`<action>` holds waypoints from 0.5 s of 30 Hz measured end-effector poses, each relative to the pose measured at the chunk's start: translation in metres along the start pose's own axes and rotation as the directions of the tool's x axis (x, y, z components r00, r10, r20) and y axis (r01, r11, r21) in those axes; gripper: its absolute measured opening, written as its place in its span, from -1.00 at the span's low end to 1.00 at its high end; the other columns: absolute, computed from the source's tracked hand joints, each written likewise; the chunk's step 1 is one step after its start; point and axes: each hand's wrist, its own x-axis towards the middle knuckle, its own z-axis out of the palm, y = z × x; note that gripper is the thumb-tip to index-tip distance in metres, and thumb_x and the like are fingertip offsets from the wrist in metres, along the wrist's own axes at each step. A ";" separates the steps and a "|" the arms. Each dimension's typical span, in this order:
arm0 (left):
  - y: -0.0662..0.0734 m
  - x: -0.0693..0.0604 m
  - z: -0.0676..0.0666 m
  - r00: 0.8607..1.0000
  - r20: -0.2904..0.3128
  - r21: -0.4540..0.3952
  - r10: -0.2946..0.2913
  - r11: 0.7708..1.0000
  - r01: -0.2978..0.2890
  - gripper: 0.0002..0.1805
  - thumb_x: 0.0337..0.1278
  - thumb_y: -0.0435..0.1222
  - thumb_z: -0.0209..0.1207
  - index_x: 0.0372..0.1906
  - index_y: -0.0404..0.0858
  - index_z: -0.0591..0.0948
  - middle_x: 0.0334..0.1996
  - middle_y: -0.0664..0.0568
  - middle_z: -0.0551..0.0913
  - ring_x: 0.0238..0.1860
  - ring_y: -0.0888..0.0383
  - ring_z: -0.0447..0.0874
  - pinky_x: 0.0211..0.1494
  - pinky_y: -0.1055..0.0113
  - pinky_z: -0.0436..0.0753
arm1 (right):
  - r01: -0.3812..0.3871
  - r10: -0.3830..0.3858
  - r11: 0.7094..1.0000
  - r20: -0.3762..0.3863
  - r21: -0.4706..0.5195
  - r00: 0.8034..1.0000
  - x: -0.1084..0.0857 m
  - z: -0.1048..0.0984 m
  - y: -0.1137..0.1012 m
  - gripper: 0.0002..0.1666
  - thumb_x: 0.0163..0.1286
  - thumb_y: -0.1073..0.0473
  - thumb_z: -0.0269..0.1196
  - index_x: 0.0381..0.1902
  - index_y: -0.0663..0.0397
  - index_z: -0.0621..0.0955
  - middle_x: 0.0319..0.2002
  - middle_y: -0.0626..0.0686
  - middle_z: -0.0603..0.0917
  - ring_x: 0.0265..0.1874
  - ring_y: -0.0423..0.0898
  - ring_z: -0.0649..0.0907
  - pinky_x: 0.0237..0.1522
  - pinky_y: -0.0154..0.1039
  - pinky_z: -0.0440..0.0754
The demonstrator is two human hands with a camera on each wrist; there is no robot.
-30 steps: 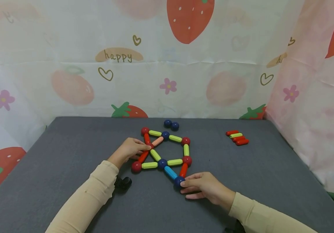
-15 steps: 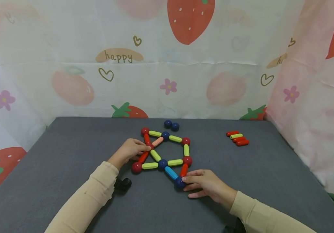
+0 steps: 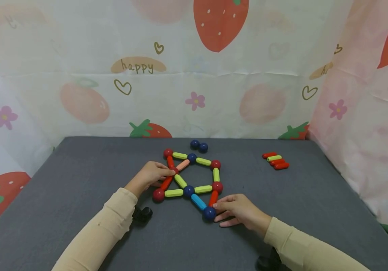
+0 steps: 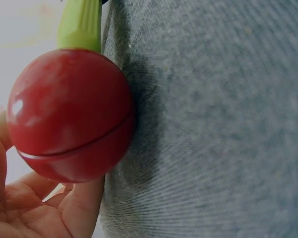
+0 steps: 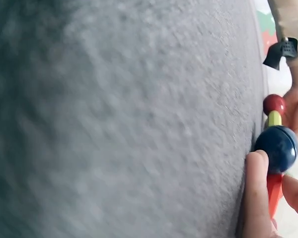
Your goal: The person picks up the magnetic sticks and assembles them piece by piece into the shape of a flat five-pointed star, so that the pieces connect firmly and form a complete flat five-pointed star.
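A flat frame of coloured rods and balls lies on the grey table. In the head view my left hand (image 3: 150, 175) pinches the red ball (image 3: 175, 171) at the frame's left inner joint, partly covering it. A larger-looking red corner ball (image 4: 72, 116) with a yellow-green rod (image 4: 80, 25) fills the left wrist view, before the palm. My right hand (image 3: 241, 210) is at the near corner, beside the blue ball (image 3: 209, 213) and the red rod (image 3: 213, 198). In the right wrist view one fingertip touches that blue ball (image 5: 277, 148); the thumb lies near the red rod (image 5: 273, 193).
Two loose blue balls (image 3: 199, 145) sit behind the frame. Several short red and yellow-green rods (image 3: 276, 160) lie together at the right. A patterned cloth (image 3: 194, 75) hangs behind the table. Black wrist mounts (image 3: 142, 213) sit on both sleeves.
My right thumb has slid off the top of the near blue ball, up and right to beside the red rod. The left hand keeps its pinch on the red ball.
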 end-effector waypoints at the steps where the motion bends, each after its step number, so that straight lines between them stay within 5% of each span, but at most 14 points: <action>1: 0.001 -0.001 0.000 1.000 0.005 0.007 0.000 1.000 0.000 -0.53 0.25 -0.15 0.30 0.12 -0.38 0.61 0.10 -0.23 0.64 0.08 -0.07 0.65 0.08 0.10 0.72 | 0.004 -0.004 1.000 -0.007 -0.008 1.000 0.001 -0.002 -0.001 -0.58 0.43 0.06 0.27 0.06 0.29 0.62 -0.22 0.09 0.77 -0.36 -0.14 0.77 -0.24 -0.14 0.78; 8: 0.005 -0.009 0.000 1.000 0.028 0.101 0.006 0.995 -0.009 -0.47 0.15 -0.25 0.35 0.17 -0.38 0.48 0.03 -0.20 0.57 -0.07 0.01 0.58 -0.01 0.18 0.69 | 0.129 -0.125 0.991 -0.124 0.020 0.984 0.009 -0.024 -0.012 -0.49 0.48 0.13 0.20 0.25 0.36 0.49 0.06 0.27 0.65 -0.20 -0.10 0.73 -0.11 -0.13 0.77; 11: 0.003 -0.012 0.000 0.999 0.031 0.132 0.012 0.991 -0.016 -0.48 0.15 -0.27 0.35 0.17 -0.35 0.46 0.03 -0.20 0.56 -0.11 0.02 0.57 -0.11 0.24 0.66 | 0.170 -0.168 0.985 -0.079 0.012 0.983 0.013 -0.029 -0.016 -0.50 0.50 0.18 0.16 0.29 0.37 0.47 0.19 0.29 0.60 -0.05 -0.07 0.71 0.04 -0.10 0.72; 15: 0.001 -0.014 -0.004 0.999 0.044 0.167 0.021 0.985 -0.028 -0.47 0.16 -0.27 0.34 0.19 -0.32 0.47 0.04 -0.20 0.56 -0.12 0.02 0.56 -0.18 0.29 0.61 | 0.155 -0.156 0.987 -0.024 -0.044 0.987 0.015 -0.029 -0.019 -0.56 0.47 0.17 0.21 0.17 0.36 0.59 0.07 0.22 0.71 -0.12 -0.12 0.73 0.04 -0.10 0.72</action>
